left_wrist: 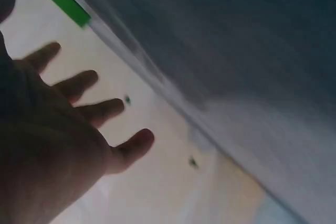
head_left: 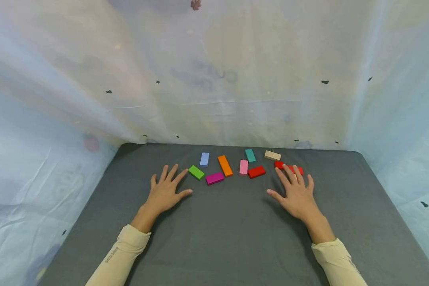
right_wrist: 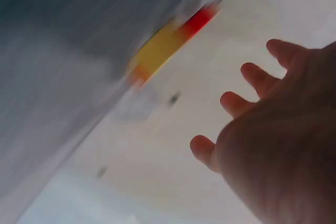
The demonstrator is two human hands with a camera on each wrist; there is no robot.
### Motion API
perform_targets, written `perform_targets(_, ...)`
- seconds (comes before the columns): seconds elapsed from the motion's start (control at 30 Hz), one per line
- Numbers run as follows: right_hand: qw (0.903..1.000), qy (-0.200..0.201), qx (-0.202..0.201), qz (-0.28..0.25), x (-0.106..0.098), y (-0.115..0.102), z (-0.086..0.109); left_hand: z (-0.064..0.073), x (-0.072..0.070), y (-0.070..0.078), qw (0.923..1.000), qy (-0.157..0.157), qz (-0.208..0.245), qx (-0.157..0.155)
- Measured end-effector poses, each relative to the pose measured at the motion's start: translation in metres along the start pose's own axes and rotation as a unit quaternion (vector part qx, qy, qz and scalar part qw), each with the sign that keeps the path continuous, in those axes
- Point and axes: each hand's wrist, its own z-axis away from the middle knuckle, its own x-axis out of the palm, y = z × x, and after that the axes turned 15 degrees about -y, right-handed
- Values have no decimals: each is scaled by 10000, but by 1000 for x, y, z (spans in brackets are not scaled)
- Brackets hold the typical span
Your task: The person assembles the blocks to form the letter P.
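My left hand [head_left: 163,194] is spread above the grey table, holding nothing, its fingertips close to a green block [head_left: 196,172]. My right hand [head_left: 297,197], also spread with nothing in it, is over the near side of two red pieces [head_left: 279,164], partly covering them. Between the hands lie a magenta block [head_left: 215,178], an orange block [head_left: 225,165], a light blue block [head_left: 204,159], a pink block [head_left: 243,167], a teal block [head_left: 250,155] and a red block [head_left: 256,172]. A plain wooden block [head_left: 273,155] lies farther back. A yellowish block [right_wrist: 157,53] appears blurred in the right wrist view.
The grey tabletop [head_left: 221,238] ends at a back edge just behind the blocks. Pale patterned curtains [head_left: 218,79] hang behind it and along both sides.
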Motion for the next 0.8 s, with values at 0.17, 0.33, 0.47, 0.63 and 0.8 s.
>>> perform_targets(0.17,9979,-222,-614,-49,9,-41,-38,-24,-2,17,9991,-99,405,96)
perform_targets(0.33,9958,-477,-769,-161,11,-55,-75,-43,-2,28,9982,57,581,105)
perform_targets(0.47,9953,-642,-716,-129,11,-51,-91,-53,-2,37,9979,73,637,75)
perform_targets(0.63,9937,-759,-800,192,9,-46,-97,-63,-3,41,9980,9,632,2)
perform_targets(0.8,9883,-908,-1122,485,2,-43,-100,-67,0,38,9983,94,570,-2)
